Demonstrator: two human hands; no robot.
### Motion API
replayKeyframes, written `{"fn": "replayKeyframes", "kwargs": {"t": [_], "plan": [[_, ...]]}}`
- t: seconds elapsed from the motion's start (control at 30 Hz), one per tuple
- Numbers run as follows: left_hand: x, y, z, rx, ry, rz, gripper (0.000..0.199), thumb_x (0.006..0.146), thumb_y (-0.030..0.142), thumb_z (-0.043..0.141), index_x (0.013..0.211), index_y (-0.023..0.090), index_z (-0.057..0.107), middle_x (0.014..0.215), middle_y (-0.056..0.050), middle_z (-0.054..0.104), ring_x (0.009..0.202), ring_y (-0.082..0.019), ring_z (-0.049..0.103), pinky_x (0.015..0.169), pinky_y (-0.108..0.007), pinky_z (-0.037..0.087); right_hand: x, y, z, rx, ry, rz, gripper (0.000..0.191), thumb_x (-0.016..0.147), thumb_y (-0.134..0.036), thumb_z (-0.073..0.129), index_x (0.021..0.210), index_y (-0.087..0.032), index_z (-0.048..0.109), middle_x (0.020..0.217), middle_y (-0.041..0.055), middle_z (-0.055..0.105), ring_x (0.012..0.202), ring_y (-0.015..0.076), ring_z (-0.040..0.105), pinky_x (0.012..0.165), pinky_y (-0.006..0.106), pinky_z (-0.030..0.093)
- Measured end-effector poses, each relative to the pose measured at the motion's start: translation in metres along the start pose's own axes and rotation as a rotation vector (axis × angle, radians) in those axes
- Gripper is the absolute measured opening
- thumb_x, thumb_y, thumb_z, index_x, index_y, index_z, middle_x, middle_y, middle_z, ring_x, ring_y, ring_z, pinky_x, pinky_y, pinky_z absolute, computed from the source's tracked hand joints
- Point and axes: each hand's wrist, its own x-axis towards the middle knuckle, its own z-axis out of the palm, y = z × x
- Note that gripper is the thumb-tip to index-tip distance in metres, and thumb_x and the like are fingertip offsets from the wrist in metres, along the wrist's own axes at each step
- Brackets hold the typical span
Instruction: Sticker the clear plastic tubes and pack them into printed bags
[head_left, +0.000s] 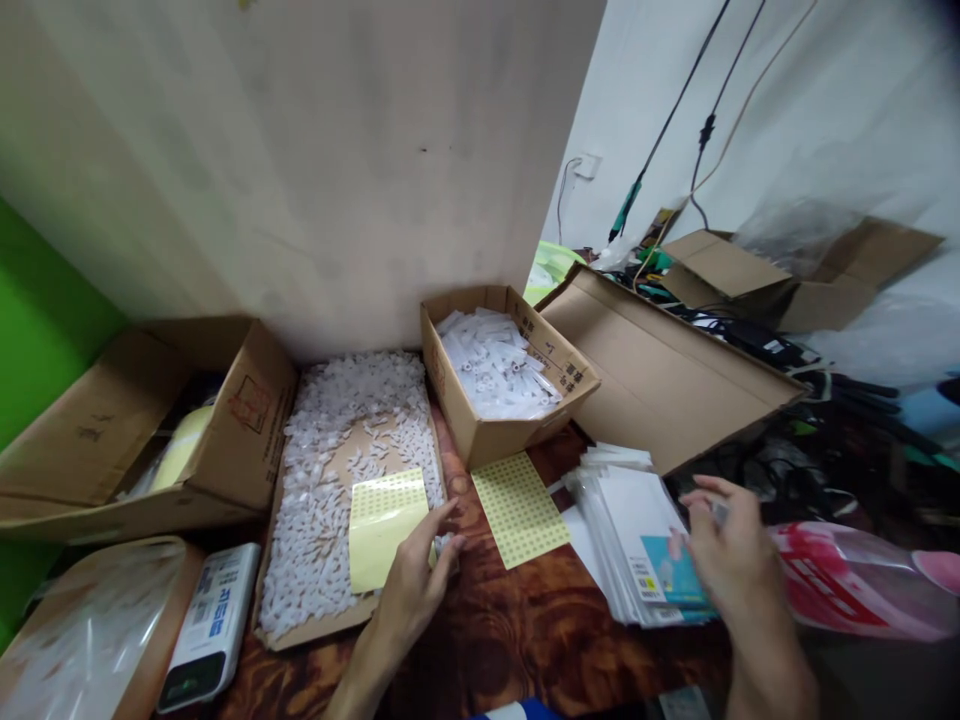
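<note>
My left hand point(418, 570) is over the right edge of a cardboard tray point(270, 560), thumb and forefinger apart. Beside it a yellow sticker sheet point(386, 530) lies on many small white plastic pieces point(322, 510) that fill the tray. My right hand point(731, 550) is raised at the right end of a stack of flat white packages point(637, 510) with a blue printed label. Its fingers are curled together around a small pale thing that I cannot make out. Between the hands, another yellow sheet with rows of small round stickers point(521, 510) lies flat on the dark table point(517, 640).
A cardboard box point(480, 435) of clear plastic bags stands behind the sheets. To the left are an open box point(247, 410), a round tub point(176, 570) and a white device point(214, 625). A pink bottle point(847, 580) lies at right, near a leaning cardboard flap point(660, 360).
</note>
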Motion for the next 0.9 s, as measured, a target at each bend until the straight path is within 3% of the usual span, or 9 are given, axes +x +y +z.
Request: {"fn": "replayKeyframes", "kwargs": {"t": [0.07,0.13,0.23,0.3,0.37,0.5,0.73,0.83,0.9], "plan": [[-0.001,-0.001,0.002,0.002,-0.005,0.002,0.039,0.100,0.035,0.053,0.135,0.021,0.061,0.129,-0.014,0.072,0.113,-0.027,0.071,0.098,-0.042,0.057,0.006,0.025,-0.001,-0.278,-0.080,-0.012,0.045,0.082,-0.057,0.053,0.101,-0.017,0.064,0.101,0.0256,0.069,0.092,0.0413,0.067,0.077,0.051,0.050],[-0.001,-0.001,0.006,0.007,-0.016,0.016,0.038,0.100,0.035,0.053,0.133,0.020,0.062,0.128,-0.014,0.072,0.113,-0.027,0.071,0.099,-0.043,0.057,0.006,0.041,0.003,-0.403,-0.209,0.036,0.048,0.076,-0.063,0.058,0.088,-0.017,0.067,0.091,0.0259,0.070,0.086,0.0432,0.068,0.072,0.049,0.050],[-0.002,0.002,0.010,0.006,-0.032,0.027,0.037,0.100,0.035,0.053,0.131,0.020,0.063,0.128,-0.014,0.073,0.113,-0.027,0.071,0.100,-0.043,0.056,0.006,0.052,0.007,-0.410,-0.340,0.165,0.044,0.073,-0.065,0.063,0.075,-0.020,0.066,0.070,0.0184,0.070,0.070,0.0395,0.069,0.064,0.045,0.048],[-0.004,0.005,0.011,-0.003,-0.031,0.013,0.037,0.100,0.035,0.053,0.132,0.020,0.063,0.128,-0.014,0.073,0.115,-0.027,0.070,0.101,-0.042,0.055,0.006,0.052,0.003,-0.375,-0.289,0.197,0.046,0.071,-0.064,0.065,0.078,-0.019,0.068,0.068,0.0164,0.070,0.066,0.0381,0.068,0.060,0.043,0.047],[-0.005,0.009,0.011,-0.027,-0.033,-0.015,0.037,0.100,0.035,0.053,0.132,0.020,0.064,0.130,-0.013,0.072,0.119,-0.026,0.068,0.103,-0.042,0.053,0.006,0.046,-0.003,-0.285,-0.213,0.180,0.052,0.071,-0.066,0.064,0.088,-0.017,0.070,0.070,0.0155,0.072,0.065,0.0368,0.069,0.058,0.041,0.047],[-0.007,0.015,0.012,-0.102,-0.048,-0.104,0.039,0.101,0.040,0.050,0.130,0.020,0.066,0.133,-0.012,0.071,0.125,-0.026,0.065,0.108,-0.042,0.050,-0.001,0.019,-0.005,-0.081,-0.254,0.131,0.056,0.075,-0.068,0.058,0.099,-0.019,0.069,0.073,0.0118,0.074,0.065,0.0337,0.069,0.058,0.038,0.048],[-0.010,0.015,0.011,-0.167,-0.038,-0.173,0.041,0.101,0.046,0.049,0.124,0.019,0.069,0.127,-0.012,0.073,0.122,-0.028,0.065,0.108,-0.042,0.048,-0.001,-0.009,-0.004,-0.391,-0.113,0.081,0.042,0.075,-0.060,0.051,0.085,-0.021,0.064,0.079,0.0215,0.072,0.073,0.0412,0.067,0.063,0.045,0.046],[-0.013,0.014,0.013,-0.258,-0.048,-0.223,0.043,0.100,0.052,0.051,0.123,0.021,0.071,0.128,-0.012,0.072,0.124,-0.029,0.063,0.110,-0.043,0.046,-0.006,-0.027,-0.003,-0.144,-0.104,0.173,0.049,0.066,-0.066,0.061,0.088,-0.022,0.065,0.074,0.0136,0.071,0.065,0.0353,0.067,0.060,0.042,0.048],[-0.013,0.014,0.017,-0.423,-0.088,-0.262,0.052,0.098,0.060,0.050,0.126,0.021,0.070,0.127,-0.014,0.072,0.119,-0.029,0.066,0.106,-0.043,0.049,-0.019,-0.049,0.007,0.098,-0.248,0.165,0.051,0.064,-0.068,0.068,0.088,-0.023,0.066,0.065,0.0061,0.068,0.056,0.0285,0.064,0.056,0.037,0.049]]}}
